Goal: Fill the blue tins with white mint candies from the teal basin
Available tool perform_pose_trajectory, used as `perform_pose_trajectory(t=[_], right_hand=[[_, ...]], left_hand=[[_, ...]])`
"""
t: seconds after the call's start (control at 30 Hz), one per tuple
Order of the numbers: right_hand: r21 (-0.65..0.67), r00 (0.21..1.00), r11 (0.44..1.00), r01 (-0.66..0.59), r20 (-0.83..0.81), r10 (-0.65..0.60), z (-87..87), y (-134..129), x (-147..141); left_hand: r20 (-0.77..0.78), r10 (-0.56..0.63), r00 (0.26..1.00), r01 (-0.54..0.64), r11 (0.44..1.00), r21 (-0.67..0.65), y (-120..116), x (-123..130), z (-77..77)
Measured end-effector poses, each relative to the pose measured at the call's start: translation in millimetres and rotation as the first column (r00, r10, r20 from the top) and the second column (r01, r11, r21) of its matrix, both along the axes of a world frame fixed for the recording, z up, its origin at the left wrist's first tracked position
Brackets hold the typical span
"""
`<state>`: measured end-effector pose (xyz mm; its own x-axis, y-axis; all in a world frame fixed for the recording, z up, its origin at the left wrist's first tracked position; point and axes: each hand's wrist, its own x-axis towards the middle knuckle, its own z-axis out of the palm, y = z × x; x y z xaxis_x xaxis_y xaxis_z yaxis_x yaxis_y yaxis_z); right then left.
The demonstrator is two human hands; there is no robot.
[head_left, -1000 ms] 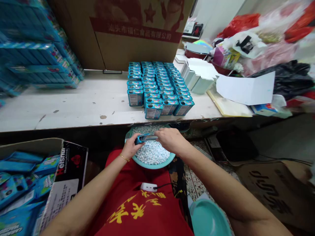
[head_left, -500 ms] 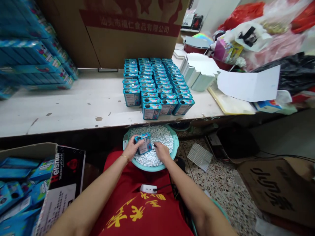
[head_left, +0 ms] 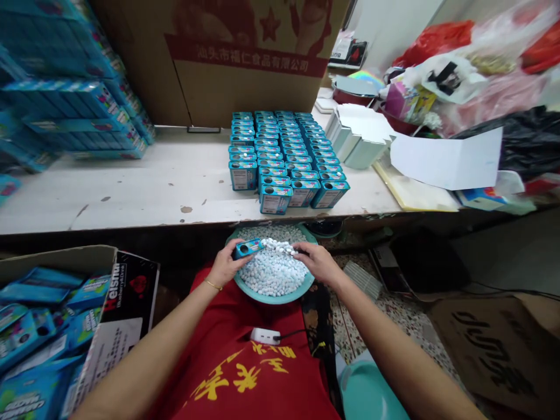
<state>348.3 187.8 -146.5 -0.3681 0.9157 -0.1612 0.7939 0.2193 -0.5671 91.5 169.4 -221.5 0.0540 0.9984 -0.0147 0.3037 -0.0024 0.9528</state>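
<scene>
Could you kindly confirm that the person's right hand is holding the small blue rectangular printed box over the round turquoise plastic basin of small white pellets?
The hand is wrong: the head view shows the person's left hand holding the small blue rectangular printed box over the round turquoise plastic basin of small white pellets.

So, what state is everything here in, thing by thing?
Left fingers: closed on a blue box
Blue box: held over the basin
Right fingers: at the white pieces, grip unclear
White pieces: loose, heaped
Basin: well filled
Standing boxes: upright, in rows on the table
Left carton: open-topped, holding blue packs
White sheet: bent
</scene>
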Motion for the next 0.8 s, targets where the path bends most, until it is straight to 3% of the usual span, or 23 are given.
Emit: perform_pose_trajectory(t=[0.17,0.37,0.5,0.8], right_hand=[[-0.003,0.963,0.987,-0.159,0.221,0.156,41.3,5,-27],[-0.027,0.790,0.963,-0.267,0.566,0.235,68.1,5,-55],[-0.044,0.755,0.958,-0.283,0.606,0.251,75.3,4,-65],[-0.008,0.803,0.971,-0.239,0.561,0.202,74.1,3,-66]], left_hand=[[-0.098,-0.044,0.994,0.052,0.995,0.080,-1,15,1.4],[-0.157,-0.044,0.987,0.058,0.994,0.091,-3,15,3.0],[-0.198,-0.030,0.980,0.043,0.997,0.059,-4,14,2.8],[-0.093,-0.026,0.995,0.034,0.996,0.081,-4,16,-2.0]])
